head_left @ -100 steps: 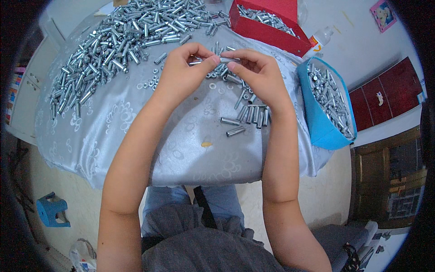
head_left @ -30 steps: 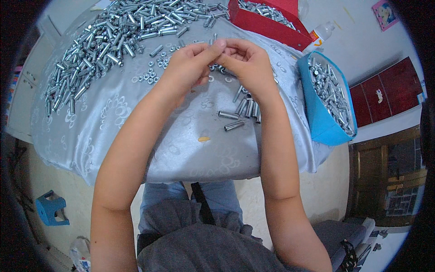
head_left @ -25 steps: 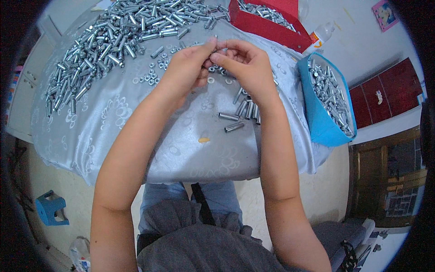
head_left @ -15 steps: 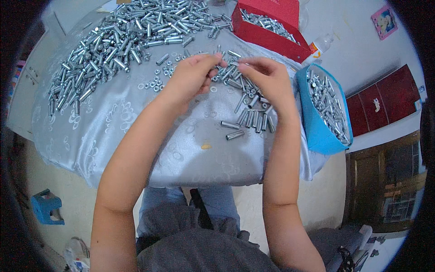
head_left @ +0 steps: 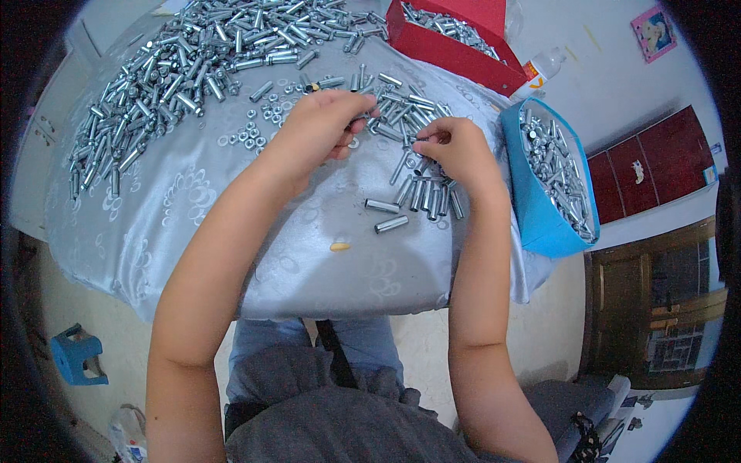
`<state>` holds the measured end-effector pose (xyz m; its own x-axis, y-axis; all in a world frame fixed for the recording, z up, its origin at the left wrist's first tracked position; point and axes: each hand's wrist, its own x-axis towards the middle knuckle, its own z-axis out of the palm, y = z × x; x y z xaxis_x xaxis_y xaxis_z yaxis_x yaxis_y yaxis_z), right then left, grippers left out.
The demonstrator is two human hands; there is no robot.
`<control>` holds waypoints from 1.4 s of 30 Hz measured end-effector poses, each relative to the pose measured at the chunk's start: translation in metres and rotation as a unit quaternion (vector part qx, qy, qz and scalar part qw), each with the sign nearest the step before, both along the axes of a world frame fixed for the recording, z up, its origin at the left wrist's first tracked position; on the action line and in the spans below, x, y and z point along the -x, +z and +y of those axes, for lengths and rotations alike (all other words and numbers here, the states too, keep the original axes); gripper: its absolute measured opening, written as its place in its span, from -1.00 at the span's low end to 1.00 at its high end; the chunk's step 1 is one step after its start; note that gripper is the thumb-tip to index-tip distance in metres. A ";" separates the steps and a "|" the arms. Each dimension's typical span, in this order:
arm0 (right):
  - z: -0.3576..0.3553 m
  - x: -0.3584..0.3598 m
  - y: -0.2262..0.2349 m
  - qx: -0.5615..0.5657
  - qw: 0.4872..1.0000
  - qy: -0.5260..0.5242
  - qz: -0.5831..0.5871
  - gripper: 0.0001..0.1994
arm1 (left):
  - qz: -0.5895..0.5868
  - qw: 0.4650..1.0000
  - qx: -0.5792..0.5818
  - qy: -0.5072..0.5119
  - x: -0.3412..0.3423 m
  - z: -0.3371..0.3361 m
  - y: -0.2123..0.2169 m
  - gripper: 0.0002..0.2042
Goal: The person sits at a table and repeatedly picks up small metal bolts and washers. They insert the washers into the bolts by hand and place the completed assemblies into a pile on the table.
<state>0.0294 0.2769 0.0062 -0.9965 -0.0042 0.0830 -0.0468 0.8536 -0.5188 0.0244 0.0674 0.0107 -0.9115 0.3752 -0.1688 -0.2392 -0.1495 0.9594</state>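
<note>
My left hand (head_left: 328,127) is closed, thumb and fingers pinched together over the middle of the table. Whatever sits between its fingertips is mostly hidden. To its right, my right hand (head_left: 459,150) has thumb and forefinger brought together low over a small heap of metal bolts (head_left: 397,116). I cannot make out what is in that pinch. Short shiny metal sleeves (head_left: 423,194) lie in a loose row just on the near side of my right hand. Hex nuts (head_left: 251,135) and flat washers are scattered left of my left hand.
A large pile of assembled sleeve anchors (head_left: 181,77) covers the table's far left. At the far right stands a red box (head_left: 455,58) of metal parts, beside a plastic bottle (head_left: 544,65). A blue fabric bin (head_left: 544,224) of anchors sits at the right edge.
My right hand has moved nearer to me, down to the heap and away from my left hand, its fingertips closing together. My left hand keeps its pinch. The view has shifted slightly.
</note>
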 end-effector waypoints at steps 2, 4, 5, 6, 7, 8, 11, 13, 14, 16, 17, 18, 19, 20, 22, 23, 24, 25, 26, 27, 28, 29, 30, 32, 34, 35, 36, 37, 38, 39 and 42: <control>-0.001 -0.001 0.000 -0.016 1.000 -0.002 0.006 -0.84 | 0.005 1.000 0.012 0.001 0.000 0.001 0.000 -0.79; -0.001 -0.001 0.000 -0.043 0.999 -0.006 0.016 -0.85 | 0.013 1.000 0.016 -0.003 0.001 0.003 -0.003 -0.79; -0.002 -0.001 -0.001 -0.043 0.999 -0.002 0.022 -0.85 | 0.017 1.000 0.017 -0.005 0.001 0.003 -0.004 -0.79; -0.002 -0.001 -0.002 -0.043 0.999 0.002 0.027 -0.85 | 0.021 1.000 0.020 -0.008 0.001 0.004 -0.004 -0.79; -0.003 0.000 -0.002 -0.043 0.999 0.005 0.033 -0.86 | 0.026 0.999 0.022 -0.011 0.000 0.005 -0.003 -0.79; -0.004 0.000 -0.002 -0.021 0.999 0.008 0.033 -0.86 | 0.030 0.999 0.025 -0.014 -0.001 0.005 -0.003 -0.79; -0.012 -0.001 0.004 0.130 0.990 0.050 0.035 -0.85 | 0.010 1.000 0.024 0.000 0.002 0.007 -0.007 -0.79; -0.021 -0.003 0.008 0.336 0.933 0.124 0.038 -0.85 | 0.004 1.000 0.029 -0.013 0.002 0.007 -0.007 -0.79; -0.025 -0.005 0.010 0.389 0.908 0.153 0.023 -0.82 | 0.001 0.999 0.031 -0.016 0.001 0.006 -0.007 -0.79; -0.035 -0.010 0.018 0.455 0.872 0.180 -0.011 -0.80 | 0.004 1.000 0.026 -0.012 0.001 0.005 -0.007 -0.80; -0.037 -0.012 0.021 0.487 0.852 0.190 -0.027 -0.80 | 0.005 1.000 0.022 -0.012 0.001 0.007 -0.007 -0.81; -0.038 -0.012 0.019 0.484 0.856 0.180 -0.029 -0.79 | 0.005 1.000 0.021 -0.008 0.000 0.008 -0.007 -0.82; -0.038 -0.011 0.017 0.481 0.860 0.170 -0.032 -0.78 | 0.005 1.000 0.019 -0.005 -0.001 0.009 -0.006 -0.83; -0.038 -0.010 0.014 0.478 0.863 0.161 -0.035 -0.77 | 0.005 1.000 0.017 -0.001 -0.002 0.009 -0.006 -0.83; -0.036 -0.008 0.011 0.473 0.869 0.142 -0.037 -0.76 | -0.011 1.000 -0.025 -0.003 -0.002 0.007 -0.006 -0.85; -0.035 -0.007 0.011 0.470 0.872 0.133 -0.037 -0.76 | -0.019 0.999 -0.046 -0.004 -0.002 0.007 -0.005 -0.86; -0.036 -0.007 0.011 0.475 0.869 0.131 -0.041 -0.76 | -0.012 0.999 -0.040 -0.009 -0.002 0.006 -0.004 -0.86; -0.036 -0.008 0.012 0.479 0.867 0.129 -0.044 -0.76 | -0.006 0.999 -0.035 -0.015 -0.002 0.006 -0.003 -0.86; -0.036 -0.008 0.011 0.485 0.864 0.128 -0.048 -0.76 | 0.000 0.999 -0.028 -0.019 -0.002 0.005 -0.003 -0.87; -0.037 -0.008 0.011 0.490 0.860 0.131 -0.050 -0.77 | 0.000 1.000 -0.024 -0.015 -0.002 0.005 -0.003 -0.87; -0.038 -0.007 0.010 0.496 0.857 0.134 -0.052 -0.77 | -0.001 1.000 -0.021 -0.011 -0.002 0.004 -0.004 -0.86; -0.038 -0.007 0.010 0.500 0.854 0.135 -0.054 -0.77 | 0.000 1.000 -0.019 -0.008 -0.001 0.004 -0.003 -0.86; -0.037 -0.007 0.010 0.503 0.852 0.134 -0.051 -0.77 | -0.002 1.000 -0.024 -0.006 -0.001 0.005 -0.003 -0.86; -0.035 -0.007 0.010 0.511 0.848 0.131 -0.047 -0.77 | -0.005 0.999 -0.033 -0.001 -0.001 0.005 -0.004 -0.85; -0.036 -0.008 0.013 0.522 0.841 0.132 -0.052 -0.78 | 0.001 1.000 -0.030 -0.006 -0.001 0.006 -0.003 -0.85; -0.037 -0.009 0.013 0.528 0.837 0.133 -0.056 -0.78 | 0.004 1.000 -0.028 -0.007 -0.002 0.005 -0.003 -0.85; -0.037 -0.008 0.012 0.523 0.839 0.138 -0.056 -0.78 | 0.005 1.000 -0.024 -0.006 -0.001 0.005 -0.004 -0.85; -0.038 -0.007 0.010 0.517 0.842 0.144 -0.057 -0.78 | 0.006 1.000 -0.019 -0.005 -0.001 0.005 -0.006 -0.85; -0.038 -0.007 0.009 0.511 0.844 0.149 -0.058 -0.78 | 0.008 1.000 -0.015 -0.004 -0.001 0.005 -0.006 -0.85; -0.038 -0.007 0.009 0.506 0.848 0.147 -0.057 -0.78 | 0.014 1.000 -0.011 -0.011 0.000 0.004 -0.007 -0.85; -0.039 -0.008 0.009 0.491 0.858 0.143 -0.051 -0.79 | 0.024 0.999 0.000 -0.026 0.000 0.003 -0.006 -0.85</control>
<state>0.0373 0.2383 0.0152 -0.9689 -0.2269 0.0985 -0.0929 -0.0353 -0.9950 0.0249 0.0708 0.0049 -0.8982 0.4215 -0.1251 -0.2001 -0.1384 0.9700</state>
